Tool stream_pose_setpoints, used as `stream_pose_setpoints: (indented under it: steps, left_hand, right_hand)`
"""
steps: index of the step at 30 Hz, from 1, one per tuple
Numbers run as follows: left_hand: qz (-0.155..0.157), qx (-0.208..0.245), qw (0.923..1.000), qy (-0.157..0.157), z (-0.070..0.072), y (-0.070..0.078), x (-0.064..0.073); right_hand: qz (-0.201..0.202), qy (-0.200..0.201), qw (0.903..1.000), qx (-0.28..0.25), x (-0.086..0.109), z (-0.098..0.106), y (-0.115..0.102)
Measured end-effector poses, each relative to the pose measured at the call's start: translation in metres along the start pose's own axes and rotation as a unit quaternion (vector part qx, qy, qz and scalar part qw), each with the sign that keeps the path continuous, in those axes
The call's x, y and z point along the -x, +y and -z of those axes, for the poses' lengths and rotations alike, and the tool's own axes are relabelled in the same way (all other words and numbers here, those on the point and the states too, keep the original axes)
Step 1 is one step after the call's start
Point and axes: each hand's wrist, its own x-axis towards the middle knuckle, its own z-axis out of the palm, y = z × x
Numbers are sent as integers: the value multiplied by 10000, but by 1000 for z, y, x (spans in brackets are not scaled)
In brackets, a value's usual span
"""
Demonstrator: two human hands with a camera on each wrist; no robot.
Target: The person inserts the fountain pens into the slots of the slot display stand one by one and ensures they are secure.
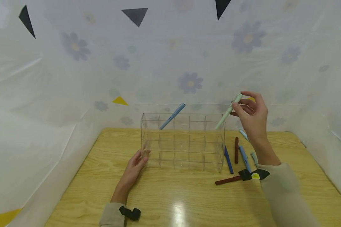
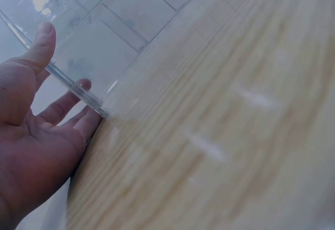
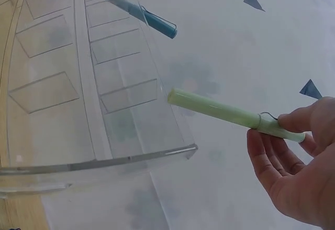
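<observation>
In the head view, my right hand (image 1: 251, 116) holds a light green pen (image 1: 225, 115) by its clip end, between thumb and fingers. The pen slants down to the left, its lower end at the top right corner of a clear compartmented organizer (image 1: 182, 154). From the right wrist view, the light green pen (image 3: 214, 109) points toward the upper tier. A blue pen (image 1: 172, 116) leans in a top-row compartment, left of the middle. My left hand (image 1: 134, 168) holds the organizer's lower left edge; in the left wrist view its thumb (image 2: 44, 46) and fingers lie around that side wall.
Right of the organizer, several pens lie on the wooden table (image 1: 170, 195): a dark blue pen (image 1: 228, 160), an upright-lying brown pen (image 1: 236, 151), a light blue pen (image 1: 245, 159), another brown pen (image 1: 227, 180). A flowered white sheet (image 1: 159, 63) hangs behind.
</observation>
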Motion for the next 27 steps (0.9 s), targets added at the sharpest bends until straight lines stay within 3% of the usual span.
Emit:
stream_pose_setpoints:
  steps: [19, 27]
  left_hand:
    - [-19, -51, 10000, 20, 0, -2, -1]
    - [-34, -52, 10000, -25, 0, -1, 0]
  right_hand:
    - [-109, 43, 9975, -695, -24, -49, 16]
    - [-188, -76, 9987, -468, -24, -64, 27]
